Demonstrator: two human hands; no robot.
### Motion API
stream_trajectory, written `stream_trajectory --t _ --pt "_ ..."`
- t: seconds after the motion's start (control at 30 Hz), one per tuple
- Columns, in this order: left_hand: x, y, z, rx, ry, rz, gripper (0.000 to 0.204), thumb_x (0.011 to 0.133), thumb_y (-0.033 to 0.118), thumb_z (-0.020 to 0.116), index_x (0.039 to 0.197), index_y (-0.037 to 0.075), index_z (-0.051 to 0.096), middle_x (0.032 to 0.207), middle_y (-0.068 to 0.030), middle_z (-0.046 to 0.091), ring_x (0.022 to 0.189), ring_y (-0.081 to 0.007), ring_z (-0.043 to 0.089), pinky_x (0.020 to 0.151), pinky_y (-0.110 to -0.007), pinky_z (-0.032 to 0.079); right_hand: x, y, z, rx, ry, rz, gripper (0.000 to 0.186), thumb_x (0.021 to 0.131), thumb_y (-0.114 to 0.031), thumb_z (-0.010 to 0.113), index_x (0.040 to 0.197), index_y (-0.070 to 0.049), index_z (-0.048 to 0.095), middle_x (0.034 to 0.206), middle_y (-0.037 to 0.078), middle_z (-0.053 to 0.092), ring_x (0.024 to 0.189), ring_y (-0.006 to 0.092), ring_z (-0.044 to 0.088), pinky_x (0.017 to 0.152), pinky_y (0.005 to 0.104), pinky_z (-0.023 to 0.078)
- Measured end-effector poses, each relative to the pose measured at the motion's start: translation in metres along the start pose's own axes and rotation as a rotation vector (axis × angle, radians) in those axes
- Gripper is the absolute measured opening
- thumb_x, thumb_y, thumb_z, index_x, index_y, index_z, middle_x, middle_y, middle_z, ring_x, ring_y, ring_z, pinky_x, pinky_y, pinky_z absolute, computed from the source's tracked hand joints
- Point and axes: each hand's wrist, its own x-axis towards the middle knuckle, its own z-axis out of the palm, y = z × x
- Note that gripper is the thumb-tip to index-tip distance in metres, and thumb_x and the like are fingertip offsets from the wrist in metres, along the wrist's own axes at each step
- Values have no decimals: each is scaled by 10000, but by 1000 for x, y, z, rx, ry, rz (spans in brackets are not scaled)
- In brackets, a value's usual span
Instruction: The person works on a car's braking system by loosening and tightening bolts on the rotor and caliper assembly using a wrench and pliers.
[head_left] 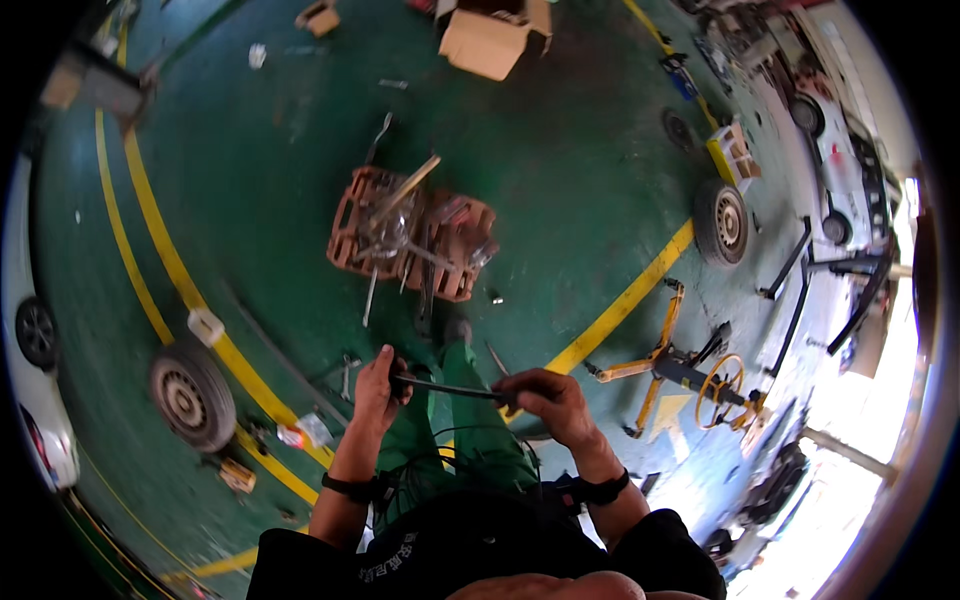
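My left hand point(376, 390) and my right hand point(555, 402) hold a thin, dark, slightly bent strip point(452, 388) between them, above my green trouser legs. The left fingers are closed round one end, the thumb pointing up. At the other end my right thumb and fingers pinch it. Whether it is metal or rubber cannot be made out. Beyond my feet an orange-brown tool case point(342, 250) lies spread on the floor. On it are a wooden handle point(412, 183), a metal piece with several arms point(388, 236) and other tools.
A wheel point(192, 398) lies at left, another wheel point(720, 224) at right. A yellow-legged stand with a handwheel point(660, 362) is at my right. Spanners point(347, 378) and a long bar point(285, 360) lie near my left hand. An open cardboard box point(484, 45) sits far ahead.
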Motion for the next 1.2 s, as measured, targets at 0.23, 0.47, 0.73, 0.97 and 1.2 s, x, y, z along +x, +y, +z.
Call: stream_trajectory --t 0.23,0.47,0.73,0.97,1.2 --pt "-71 18 138 537 -12 197 522 1010 456 538 778 -6 609 608 -84 576 426 -156 524 395 -290 397 -75 -42 -41 -918 189 -237 407 830 -255 715 1178 -66 622 1052 164 677 887 346 676 799 419 543" --pt "-82 17 268 535 -250 274 259 1010 276 576 973 22 609 801 -71 663 622 -155 635 537 -284 499 -72 -108 -143 -1055 264 -319 241 827 -294 715 917 -73 688 812 138 691 818 348 668 699 452 530" --pt "-95 -3 468 402 -362 318 177 1025 183 503 1072 35 589 932 -113 691 739 -220 692 592 -296 535 -92 -242 -304 -1177 235 -545 224 866 -288 694 898 -68 666 817 155 673 819 374 647 730 479 513" --pt "-85 33 584 439 -418 388 253 1045 269 498 1105 35 572 956 -116 694 749 -215 687 606 -295 531 -74 -326 -374 -1066 214 -523 222 895 -288 678 946 -72 690 851 156 676 809 375 650 697 459 518" --pt "-21 93 692 438 -530 471 243 1025 250 558 1110 24 585 974 -105 685 773 -193 687 637 -282 538 0 -444 -449 -1056 206 -488 243 891 -303 704 995 -83 718 846 151 692 783 350 670 669 413 530"
